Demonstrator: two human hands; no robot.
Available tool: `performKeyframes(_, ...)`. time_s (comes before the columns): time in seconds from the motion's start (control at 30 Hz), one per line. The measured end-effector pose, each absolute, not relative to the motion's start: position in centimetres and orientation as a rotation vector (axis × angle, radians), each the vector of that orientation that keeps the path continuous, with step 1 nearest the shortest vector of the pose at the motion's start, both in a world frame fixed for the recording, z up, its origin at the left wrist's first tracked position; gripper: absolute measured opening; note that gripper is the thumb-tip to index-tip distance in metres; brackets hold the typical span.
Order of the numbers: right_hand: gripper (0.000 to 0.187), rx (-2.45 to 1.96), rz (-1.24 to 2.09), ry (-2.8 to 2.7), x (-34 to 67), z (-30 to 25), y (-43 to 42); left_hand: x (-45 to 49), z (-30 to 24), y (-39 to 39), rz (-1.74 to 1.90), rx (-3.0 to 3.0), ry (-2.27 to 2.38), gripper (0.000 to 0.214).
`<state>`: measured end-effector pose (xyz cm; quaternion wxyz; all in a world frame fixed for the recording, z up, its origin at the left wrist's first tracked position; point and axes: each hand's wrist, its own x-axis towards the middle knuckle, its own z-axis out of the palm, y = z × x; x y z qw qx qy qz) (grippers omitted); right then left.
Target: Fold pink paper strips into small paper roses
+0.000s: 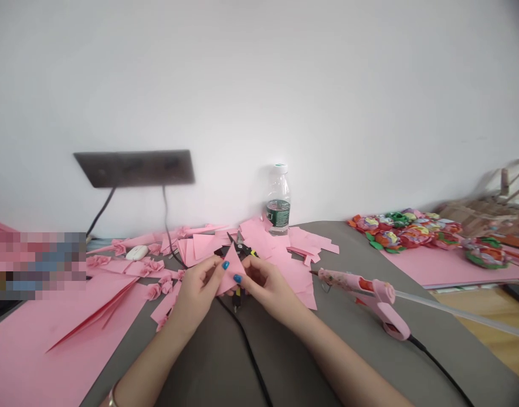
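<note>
Our left grip [201,280] and right grip [263,280] are both pinched, thumb against fingers, on one small pink paper piece [233,268]. We hold it in front of us above the counter [336,350], a pointed corner upward and a blue-nailed thumb pressed on either side. Just behind the paper, partly hidden by it, we see a black-and-yellow cutting tool [241,249]. Around it lie loose pink sheets [293,271], and a clear bottle [279,203] with a green label stands upright at their far edge. A black cord [242,333] runs toward us between our forearms. To our left are pink paper roses [154,291], a small white case [137,252] and a large pink sheet [64,322]. To our right lies a pink glue gun [370,291], its nozzle toward the sheets and a clear stick [454,314] out of its back. Farther right, we see colourful flowers [406,232] close to the wall [327,113].
</note>
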<state>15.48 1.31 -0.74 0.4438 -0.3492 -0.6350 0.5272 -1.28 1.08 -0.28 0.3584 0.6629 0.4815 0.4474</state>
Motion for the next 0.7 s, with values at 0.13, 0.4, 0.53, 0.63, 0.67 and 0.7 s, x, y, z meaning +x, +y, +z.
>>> performKeyframes(0.13, 0.034, -0.858, 1.325, -1.431, 15.35, -0.86, 1.48, -1.17, -0.18, 0.97, 1.203, 1.662, 1.205, 0.033)
performKeyframes(0.4, 0.03, -0.833, 1.272, -1.359, 15.45, -0.64, 1.28, -0.68, -0.46, 0.79, 1.05, 1.416, 0.993, 0.022)
performKeyframes(0.53, 0.031, -0.838, 1.217, -1.354, 15.56, -0.62, 1.18, -0.63, -0.17, 0.5, 1.05, 1.444, 1.018, 0.03)
performKeyframes(0.63, 0.031, -0.856, 1.223, -1.353, 15.59, -0.76, 1.27, -0.59, -0.12, 0.36, 1.062, 1.473, 1.016, 0.034)
performKeyframes(0.67, 0.03, -0.864, 1.231, -1.354, 15.59, -0.81, 1.31, -0.6, -0.2, 0.36, 1.063, 1.48, 1.014, 0.035)
performKeyframes(0.7, 0.03, -0.873, 1.236, -1.355, 15.59, -0.85, 1.36, -0.63, -0.32, 0.39, 1.063, 1.485, 1.016, 0.036)
